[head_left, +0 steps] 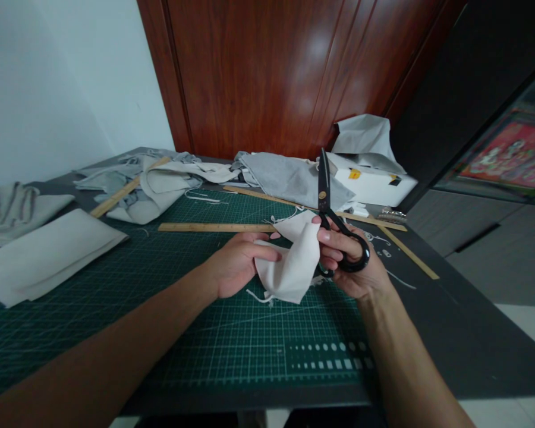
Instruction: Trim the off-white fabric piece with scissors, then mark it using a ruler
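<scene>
Nearest you, the green mat (196, 356) lies on the table (450, 333). Above it, you have a small piece of pale cloth (296, 264) between your hands. At its nine o'clock, your left hand (237, 264) has its grip closed on the pale cloth. At three, your right hand (348, 258) has its grip around the black scissors (324, 187), blades pointing to twelve, with fingertips touching the cloth's edge. Past that, a wooden ruler (214, 227) reaches toward ten. Folded cloth (53, 252) lies at nine. Farther, grey cloth (283, 175) lies at twelve, a white box (370, 185) between one and two. The brown door (258, 77) stands behind.
</scene>
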{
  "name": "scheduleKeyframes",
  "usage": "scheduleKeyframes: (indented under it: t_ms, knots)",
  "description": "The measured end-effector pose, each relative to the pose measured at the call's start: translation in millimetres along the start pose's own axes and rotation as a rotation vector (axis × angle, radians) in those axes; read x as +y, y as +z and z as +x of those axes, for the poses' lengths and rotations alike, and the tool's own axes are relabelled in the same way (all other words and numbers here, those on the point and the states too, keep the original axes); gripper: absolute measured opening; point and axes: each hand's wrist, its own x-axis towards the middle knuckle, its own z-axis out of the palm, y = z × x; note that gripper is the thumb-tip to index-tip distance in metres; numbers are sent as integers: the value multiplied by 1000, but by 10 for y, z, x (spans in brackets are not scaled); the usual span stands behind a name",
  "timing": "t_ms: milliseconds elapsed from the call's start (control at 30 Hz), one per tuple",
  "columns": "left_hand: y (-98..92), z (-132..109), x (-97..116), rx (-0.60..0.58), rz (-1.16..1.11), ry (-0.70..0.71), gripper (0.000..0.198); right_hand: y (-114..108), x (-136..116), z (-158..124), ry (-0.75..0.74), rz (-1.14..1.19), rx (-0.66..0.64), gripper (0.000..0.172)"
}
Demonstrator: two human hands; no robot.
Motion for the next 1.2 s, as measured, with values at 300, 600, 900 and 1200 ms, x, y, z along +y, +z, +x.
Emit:
scheduleKeyframes:
  t_ms: [300, 600, 900, 1200]
  knots:
    - [-83, -48, 31, -72, 89, -64, 18, -39, -34, -6, 7, -1, 32, 39]
    - [-32, -28, 21, -1, 25, -58, 59, -28, 8, 7, -24, 25, 21, 34]
    - [145, -139, 45, -74, -47, -77, 20, -34, 40, 14, -35, 14, 34, 35]
    - [1, -65, 21, -125, -13, -139, 47, -29, 49, 24, -39, 18, 42, 37]
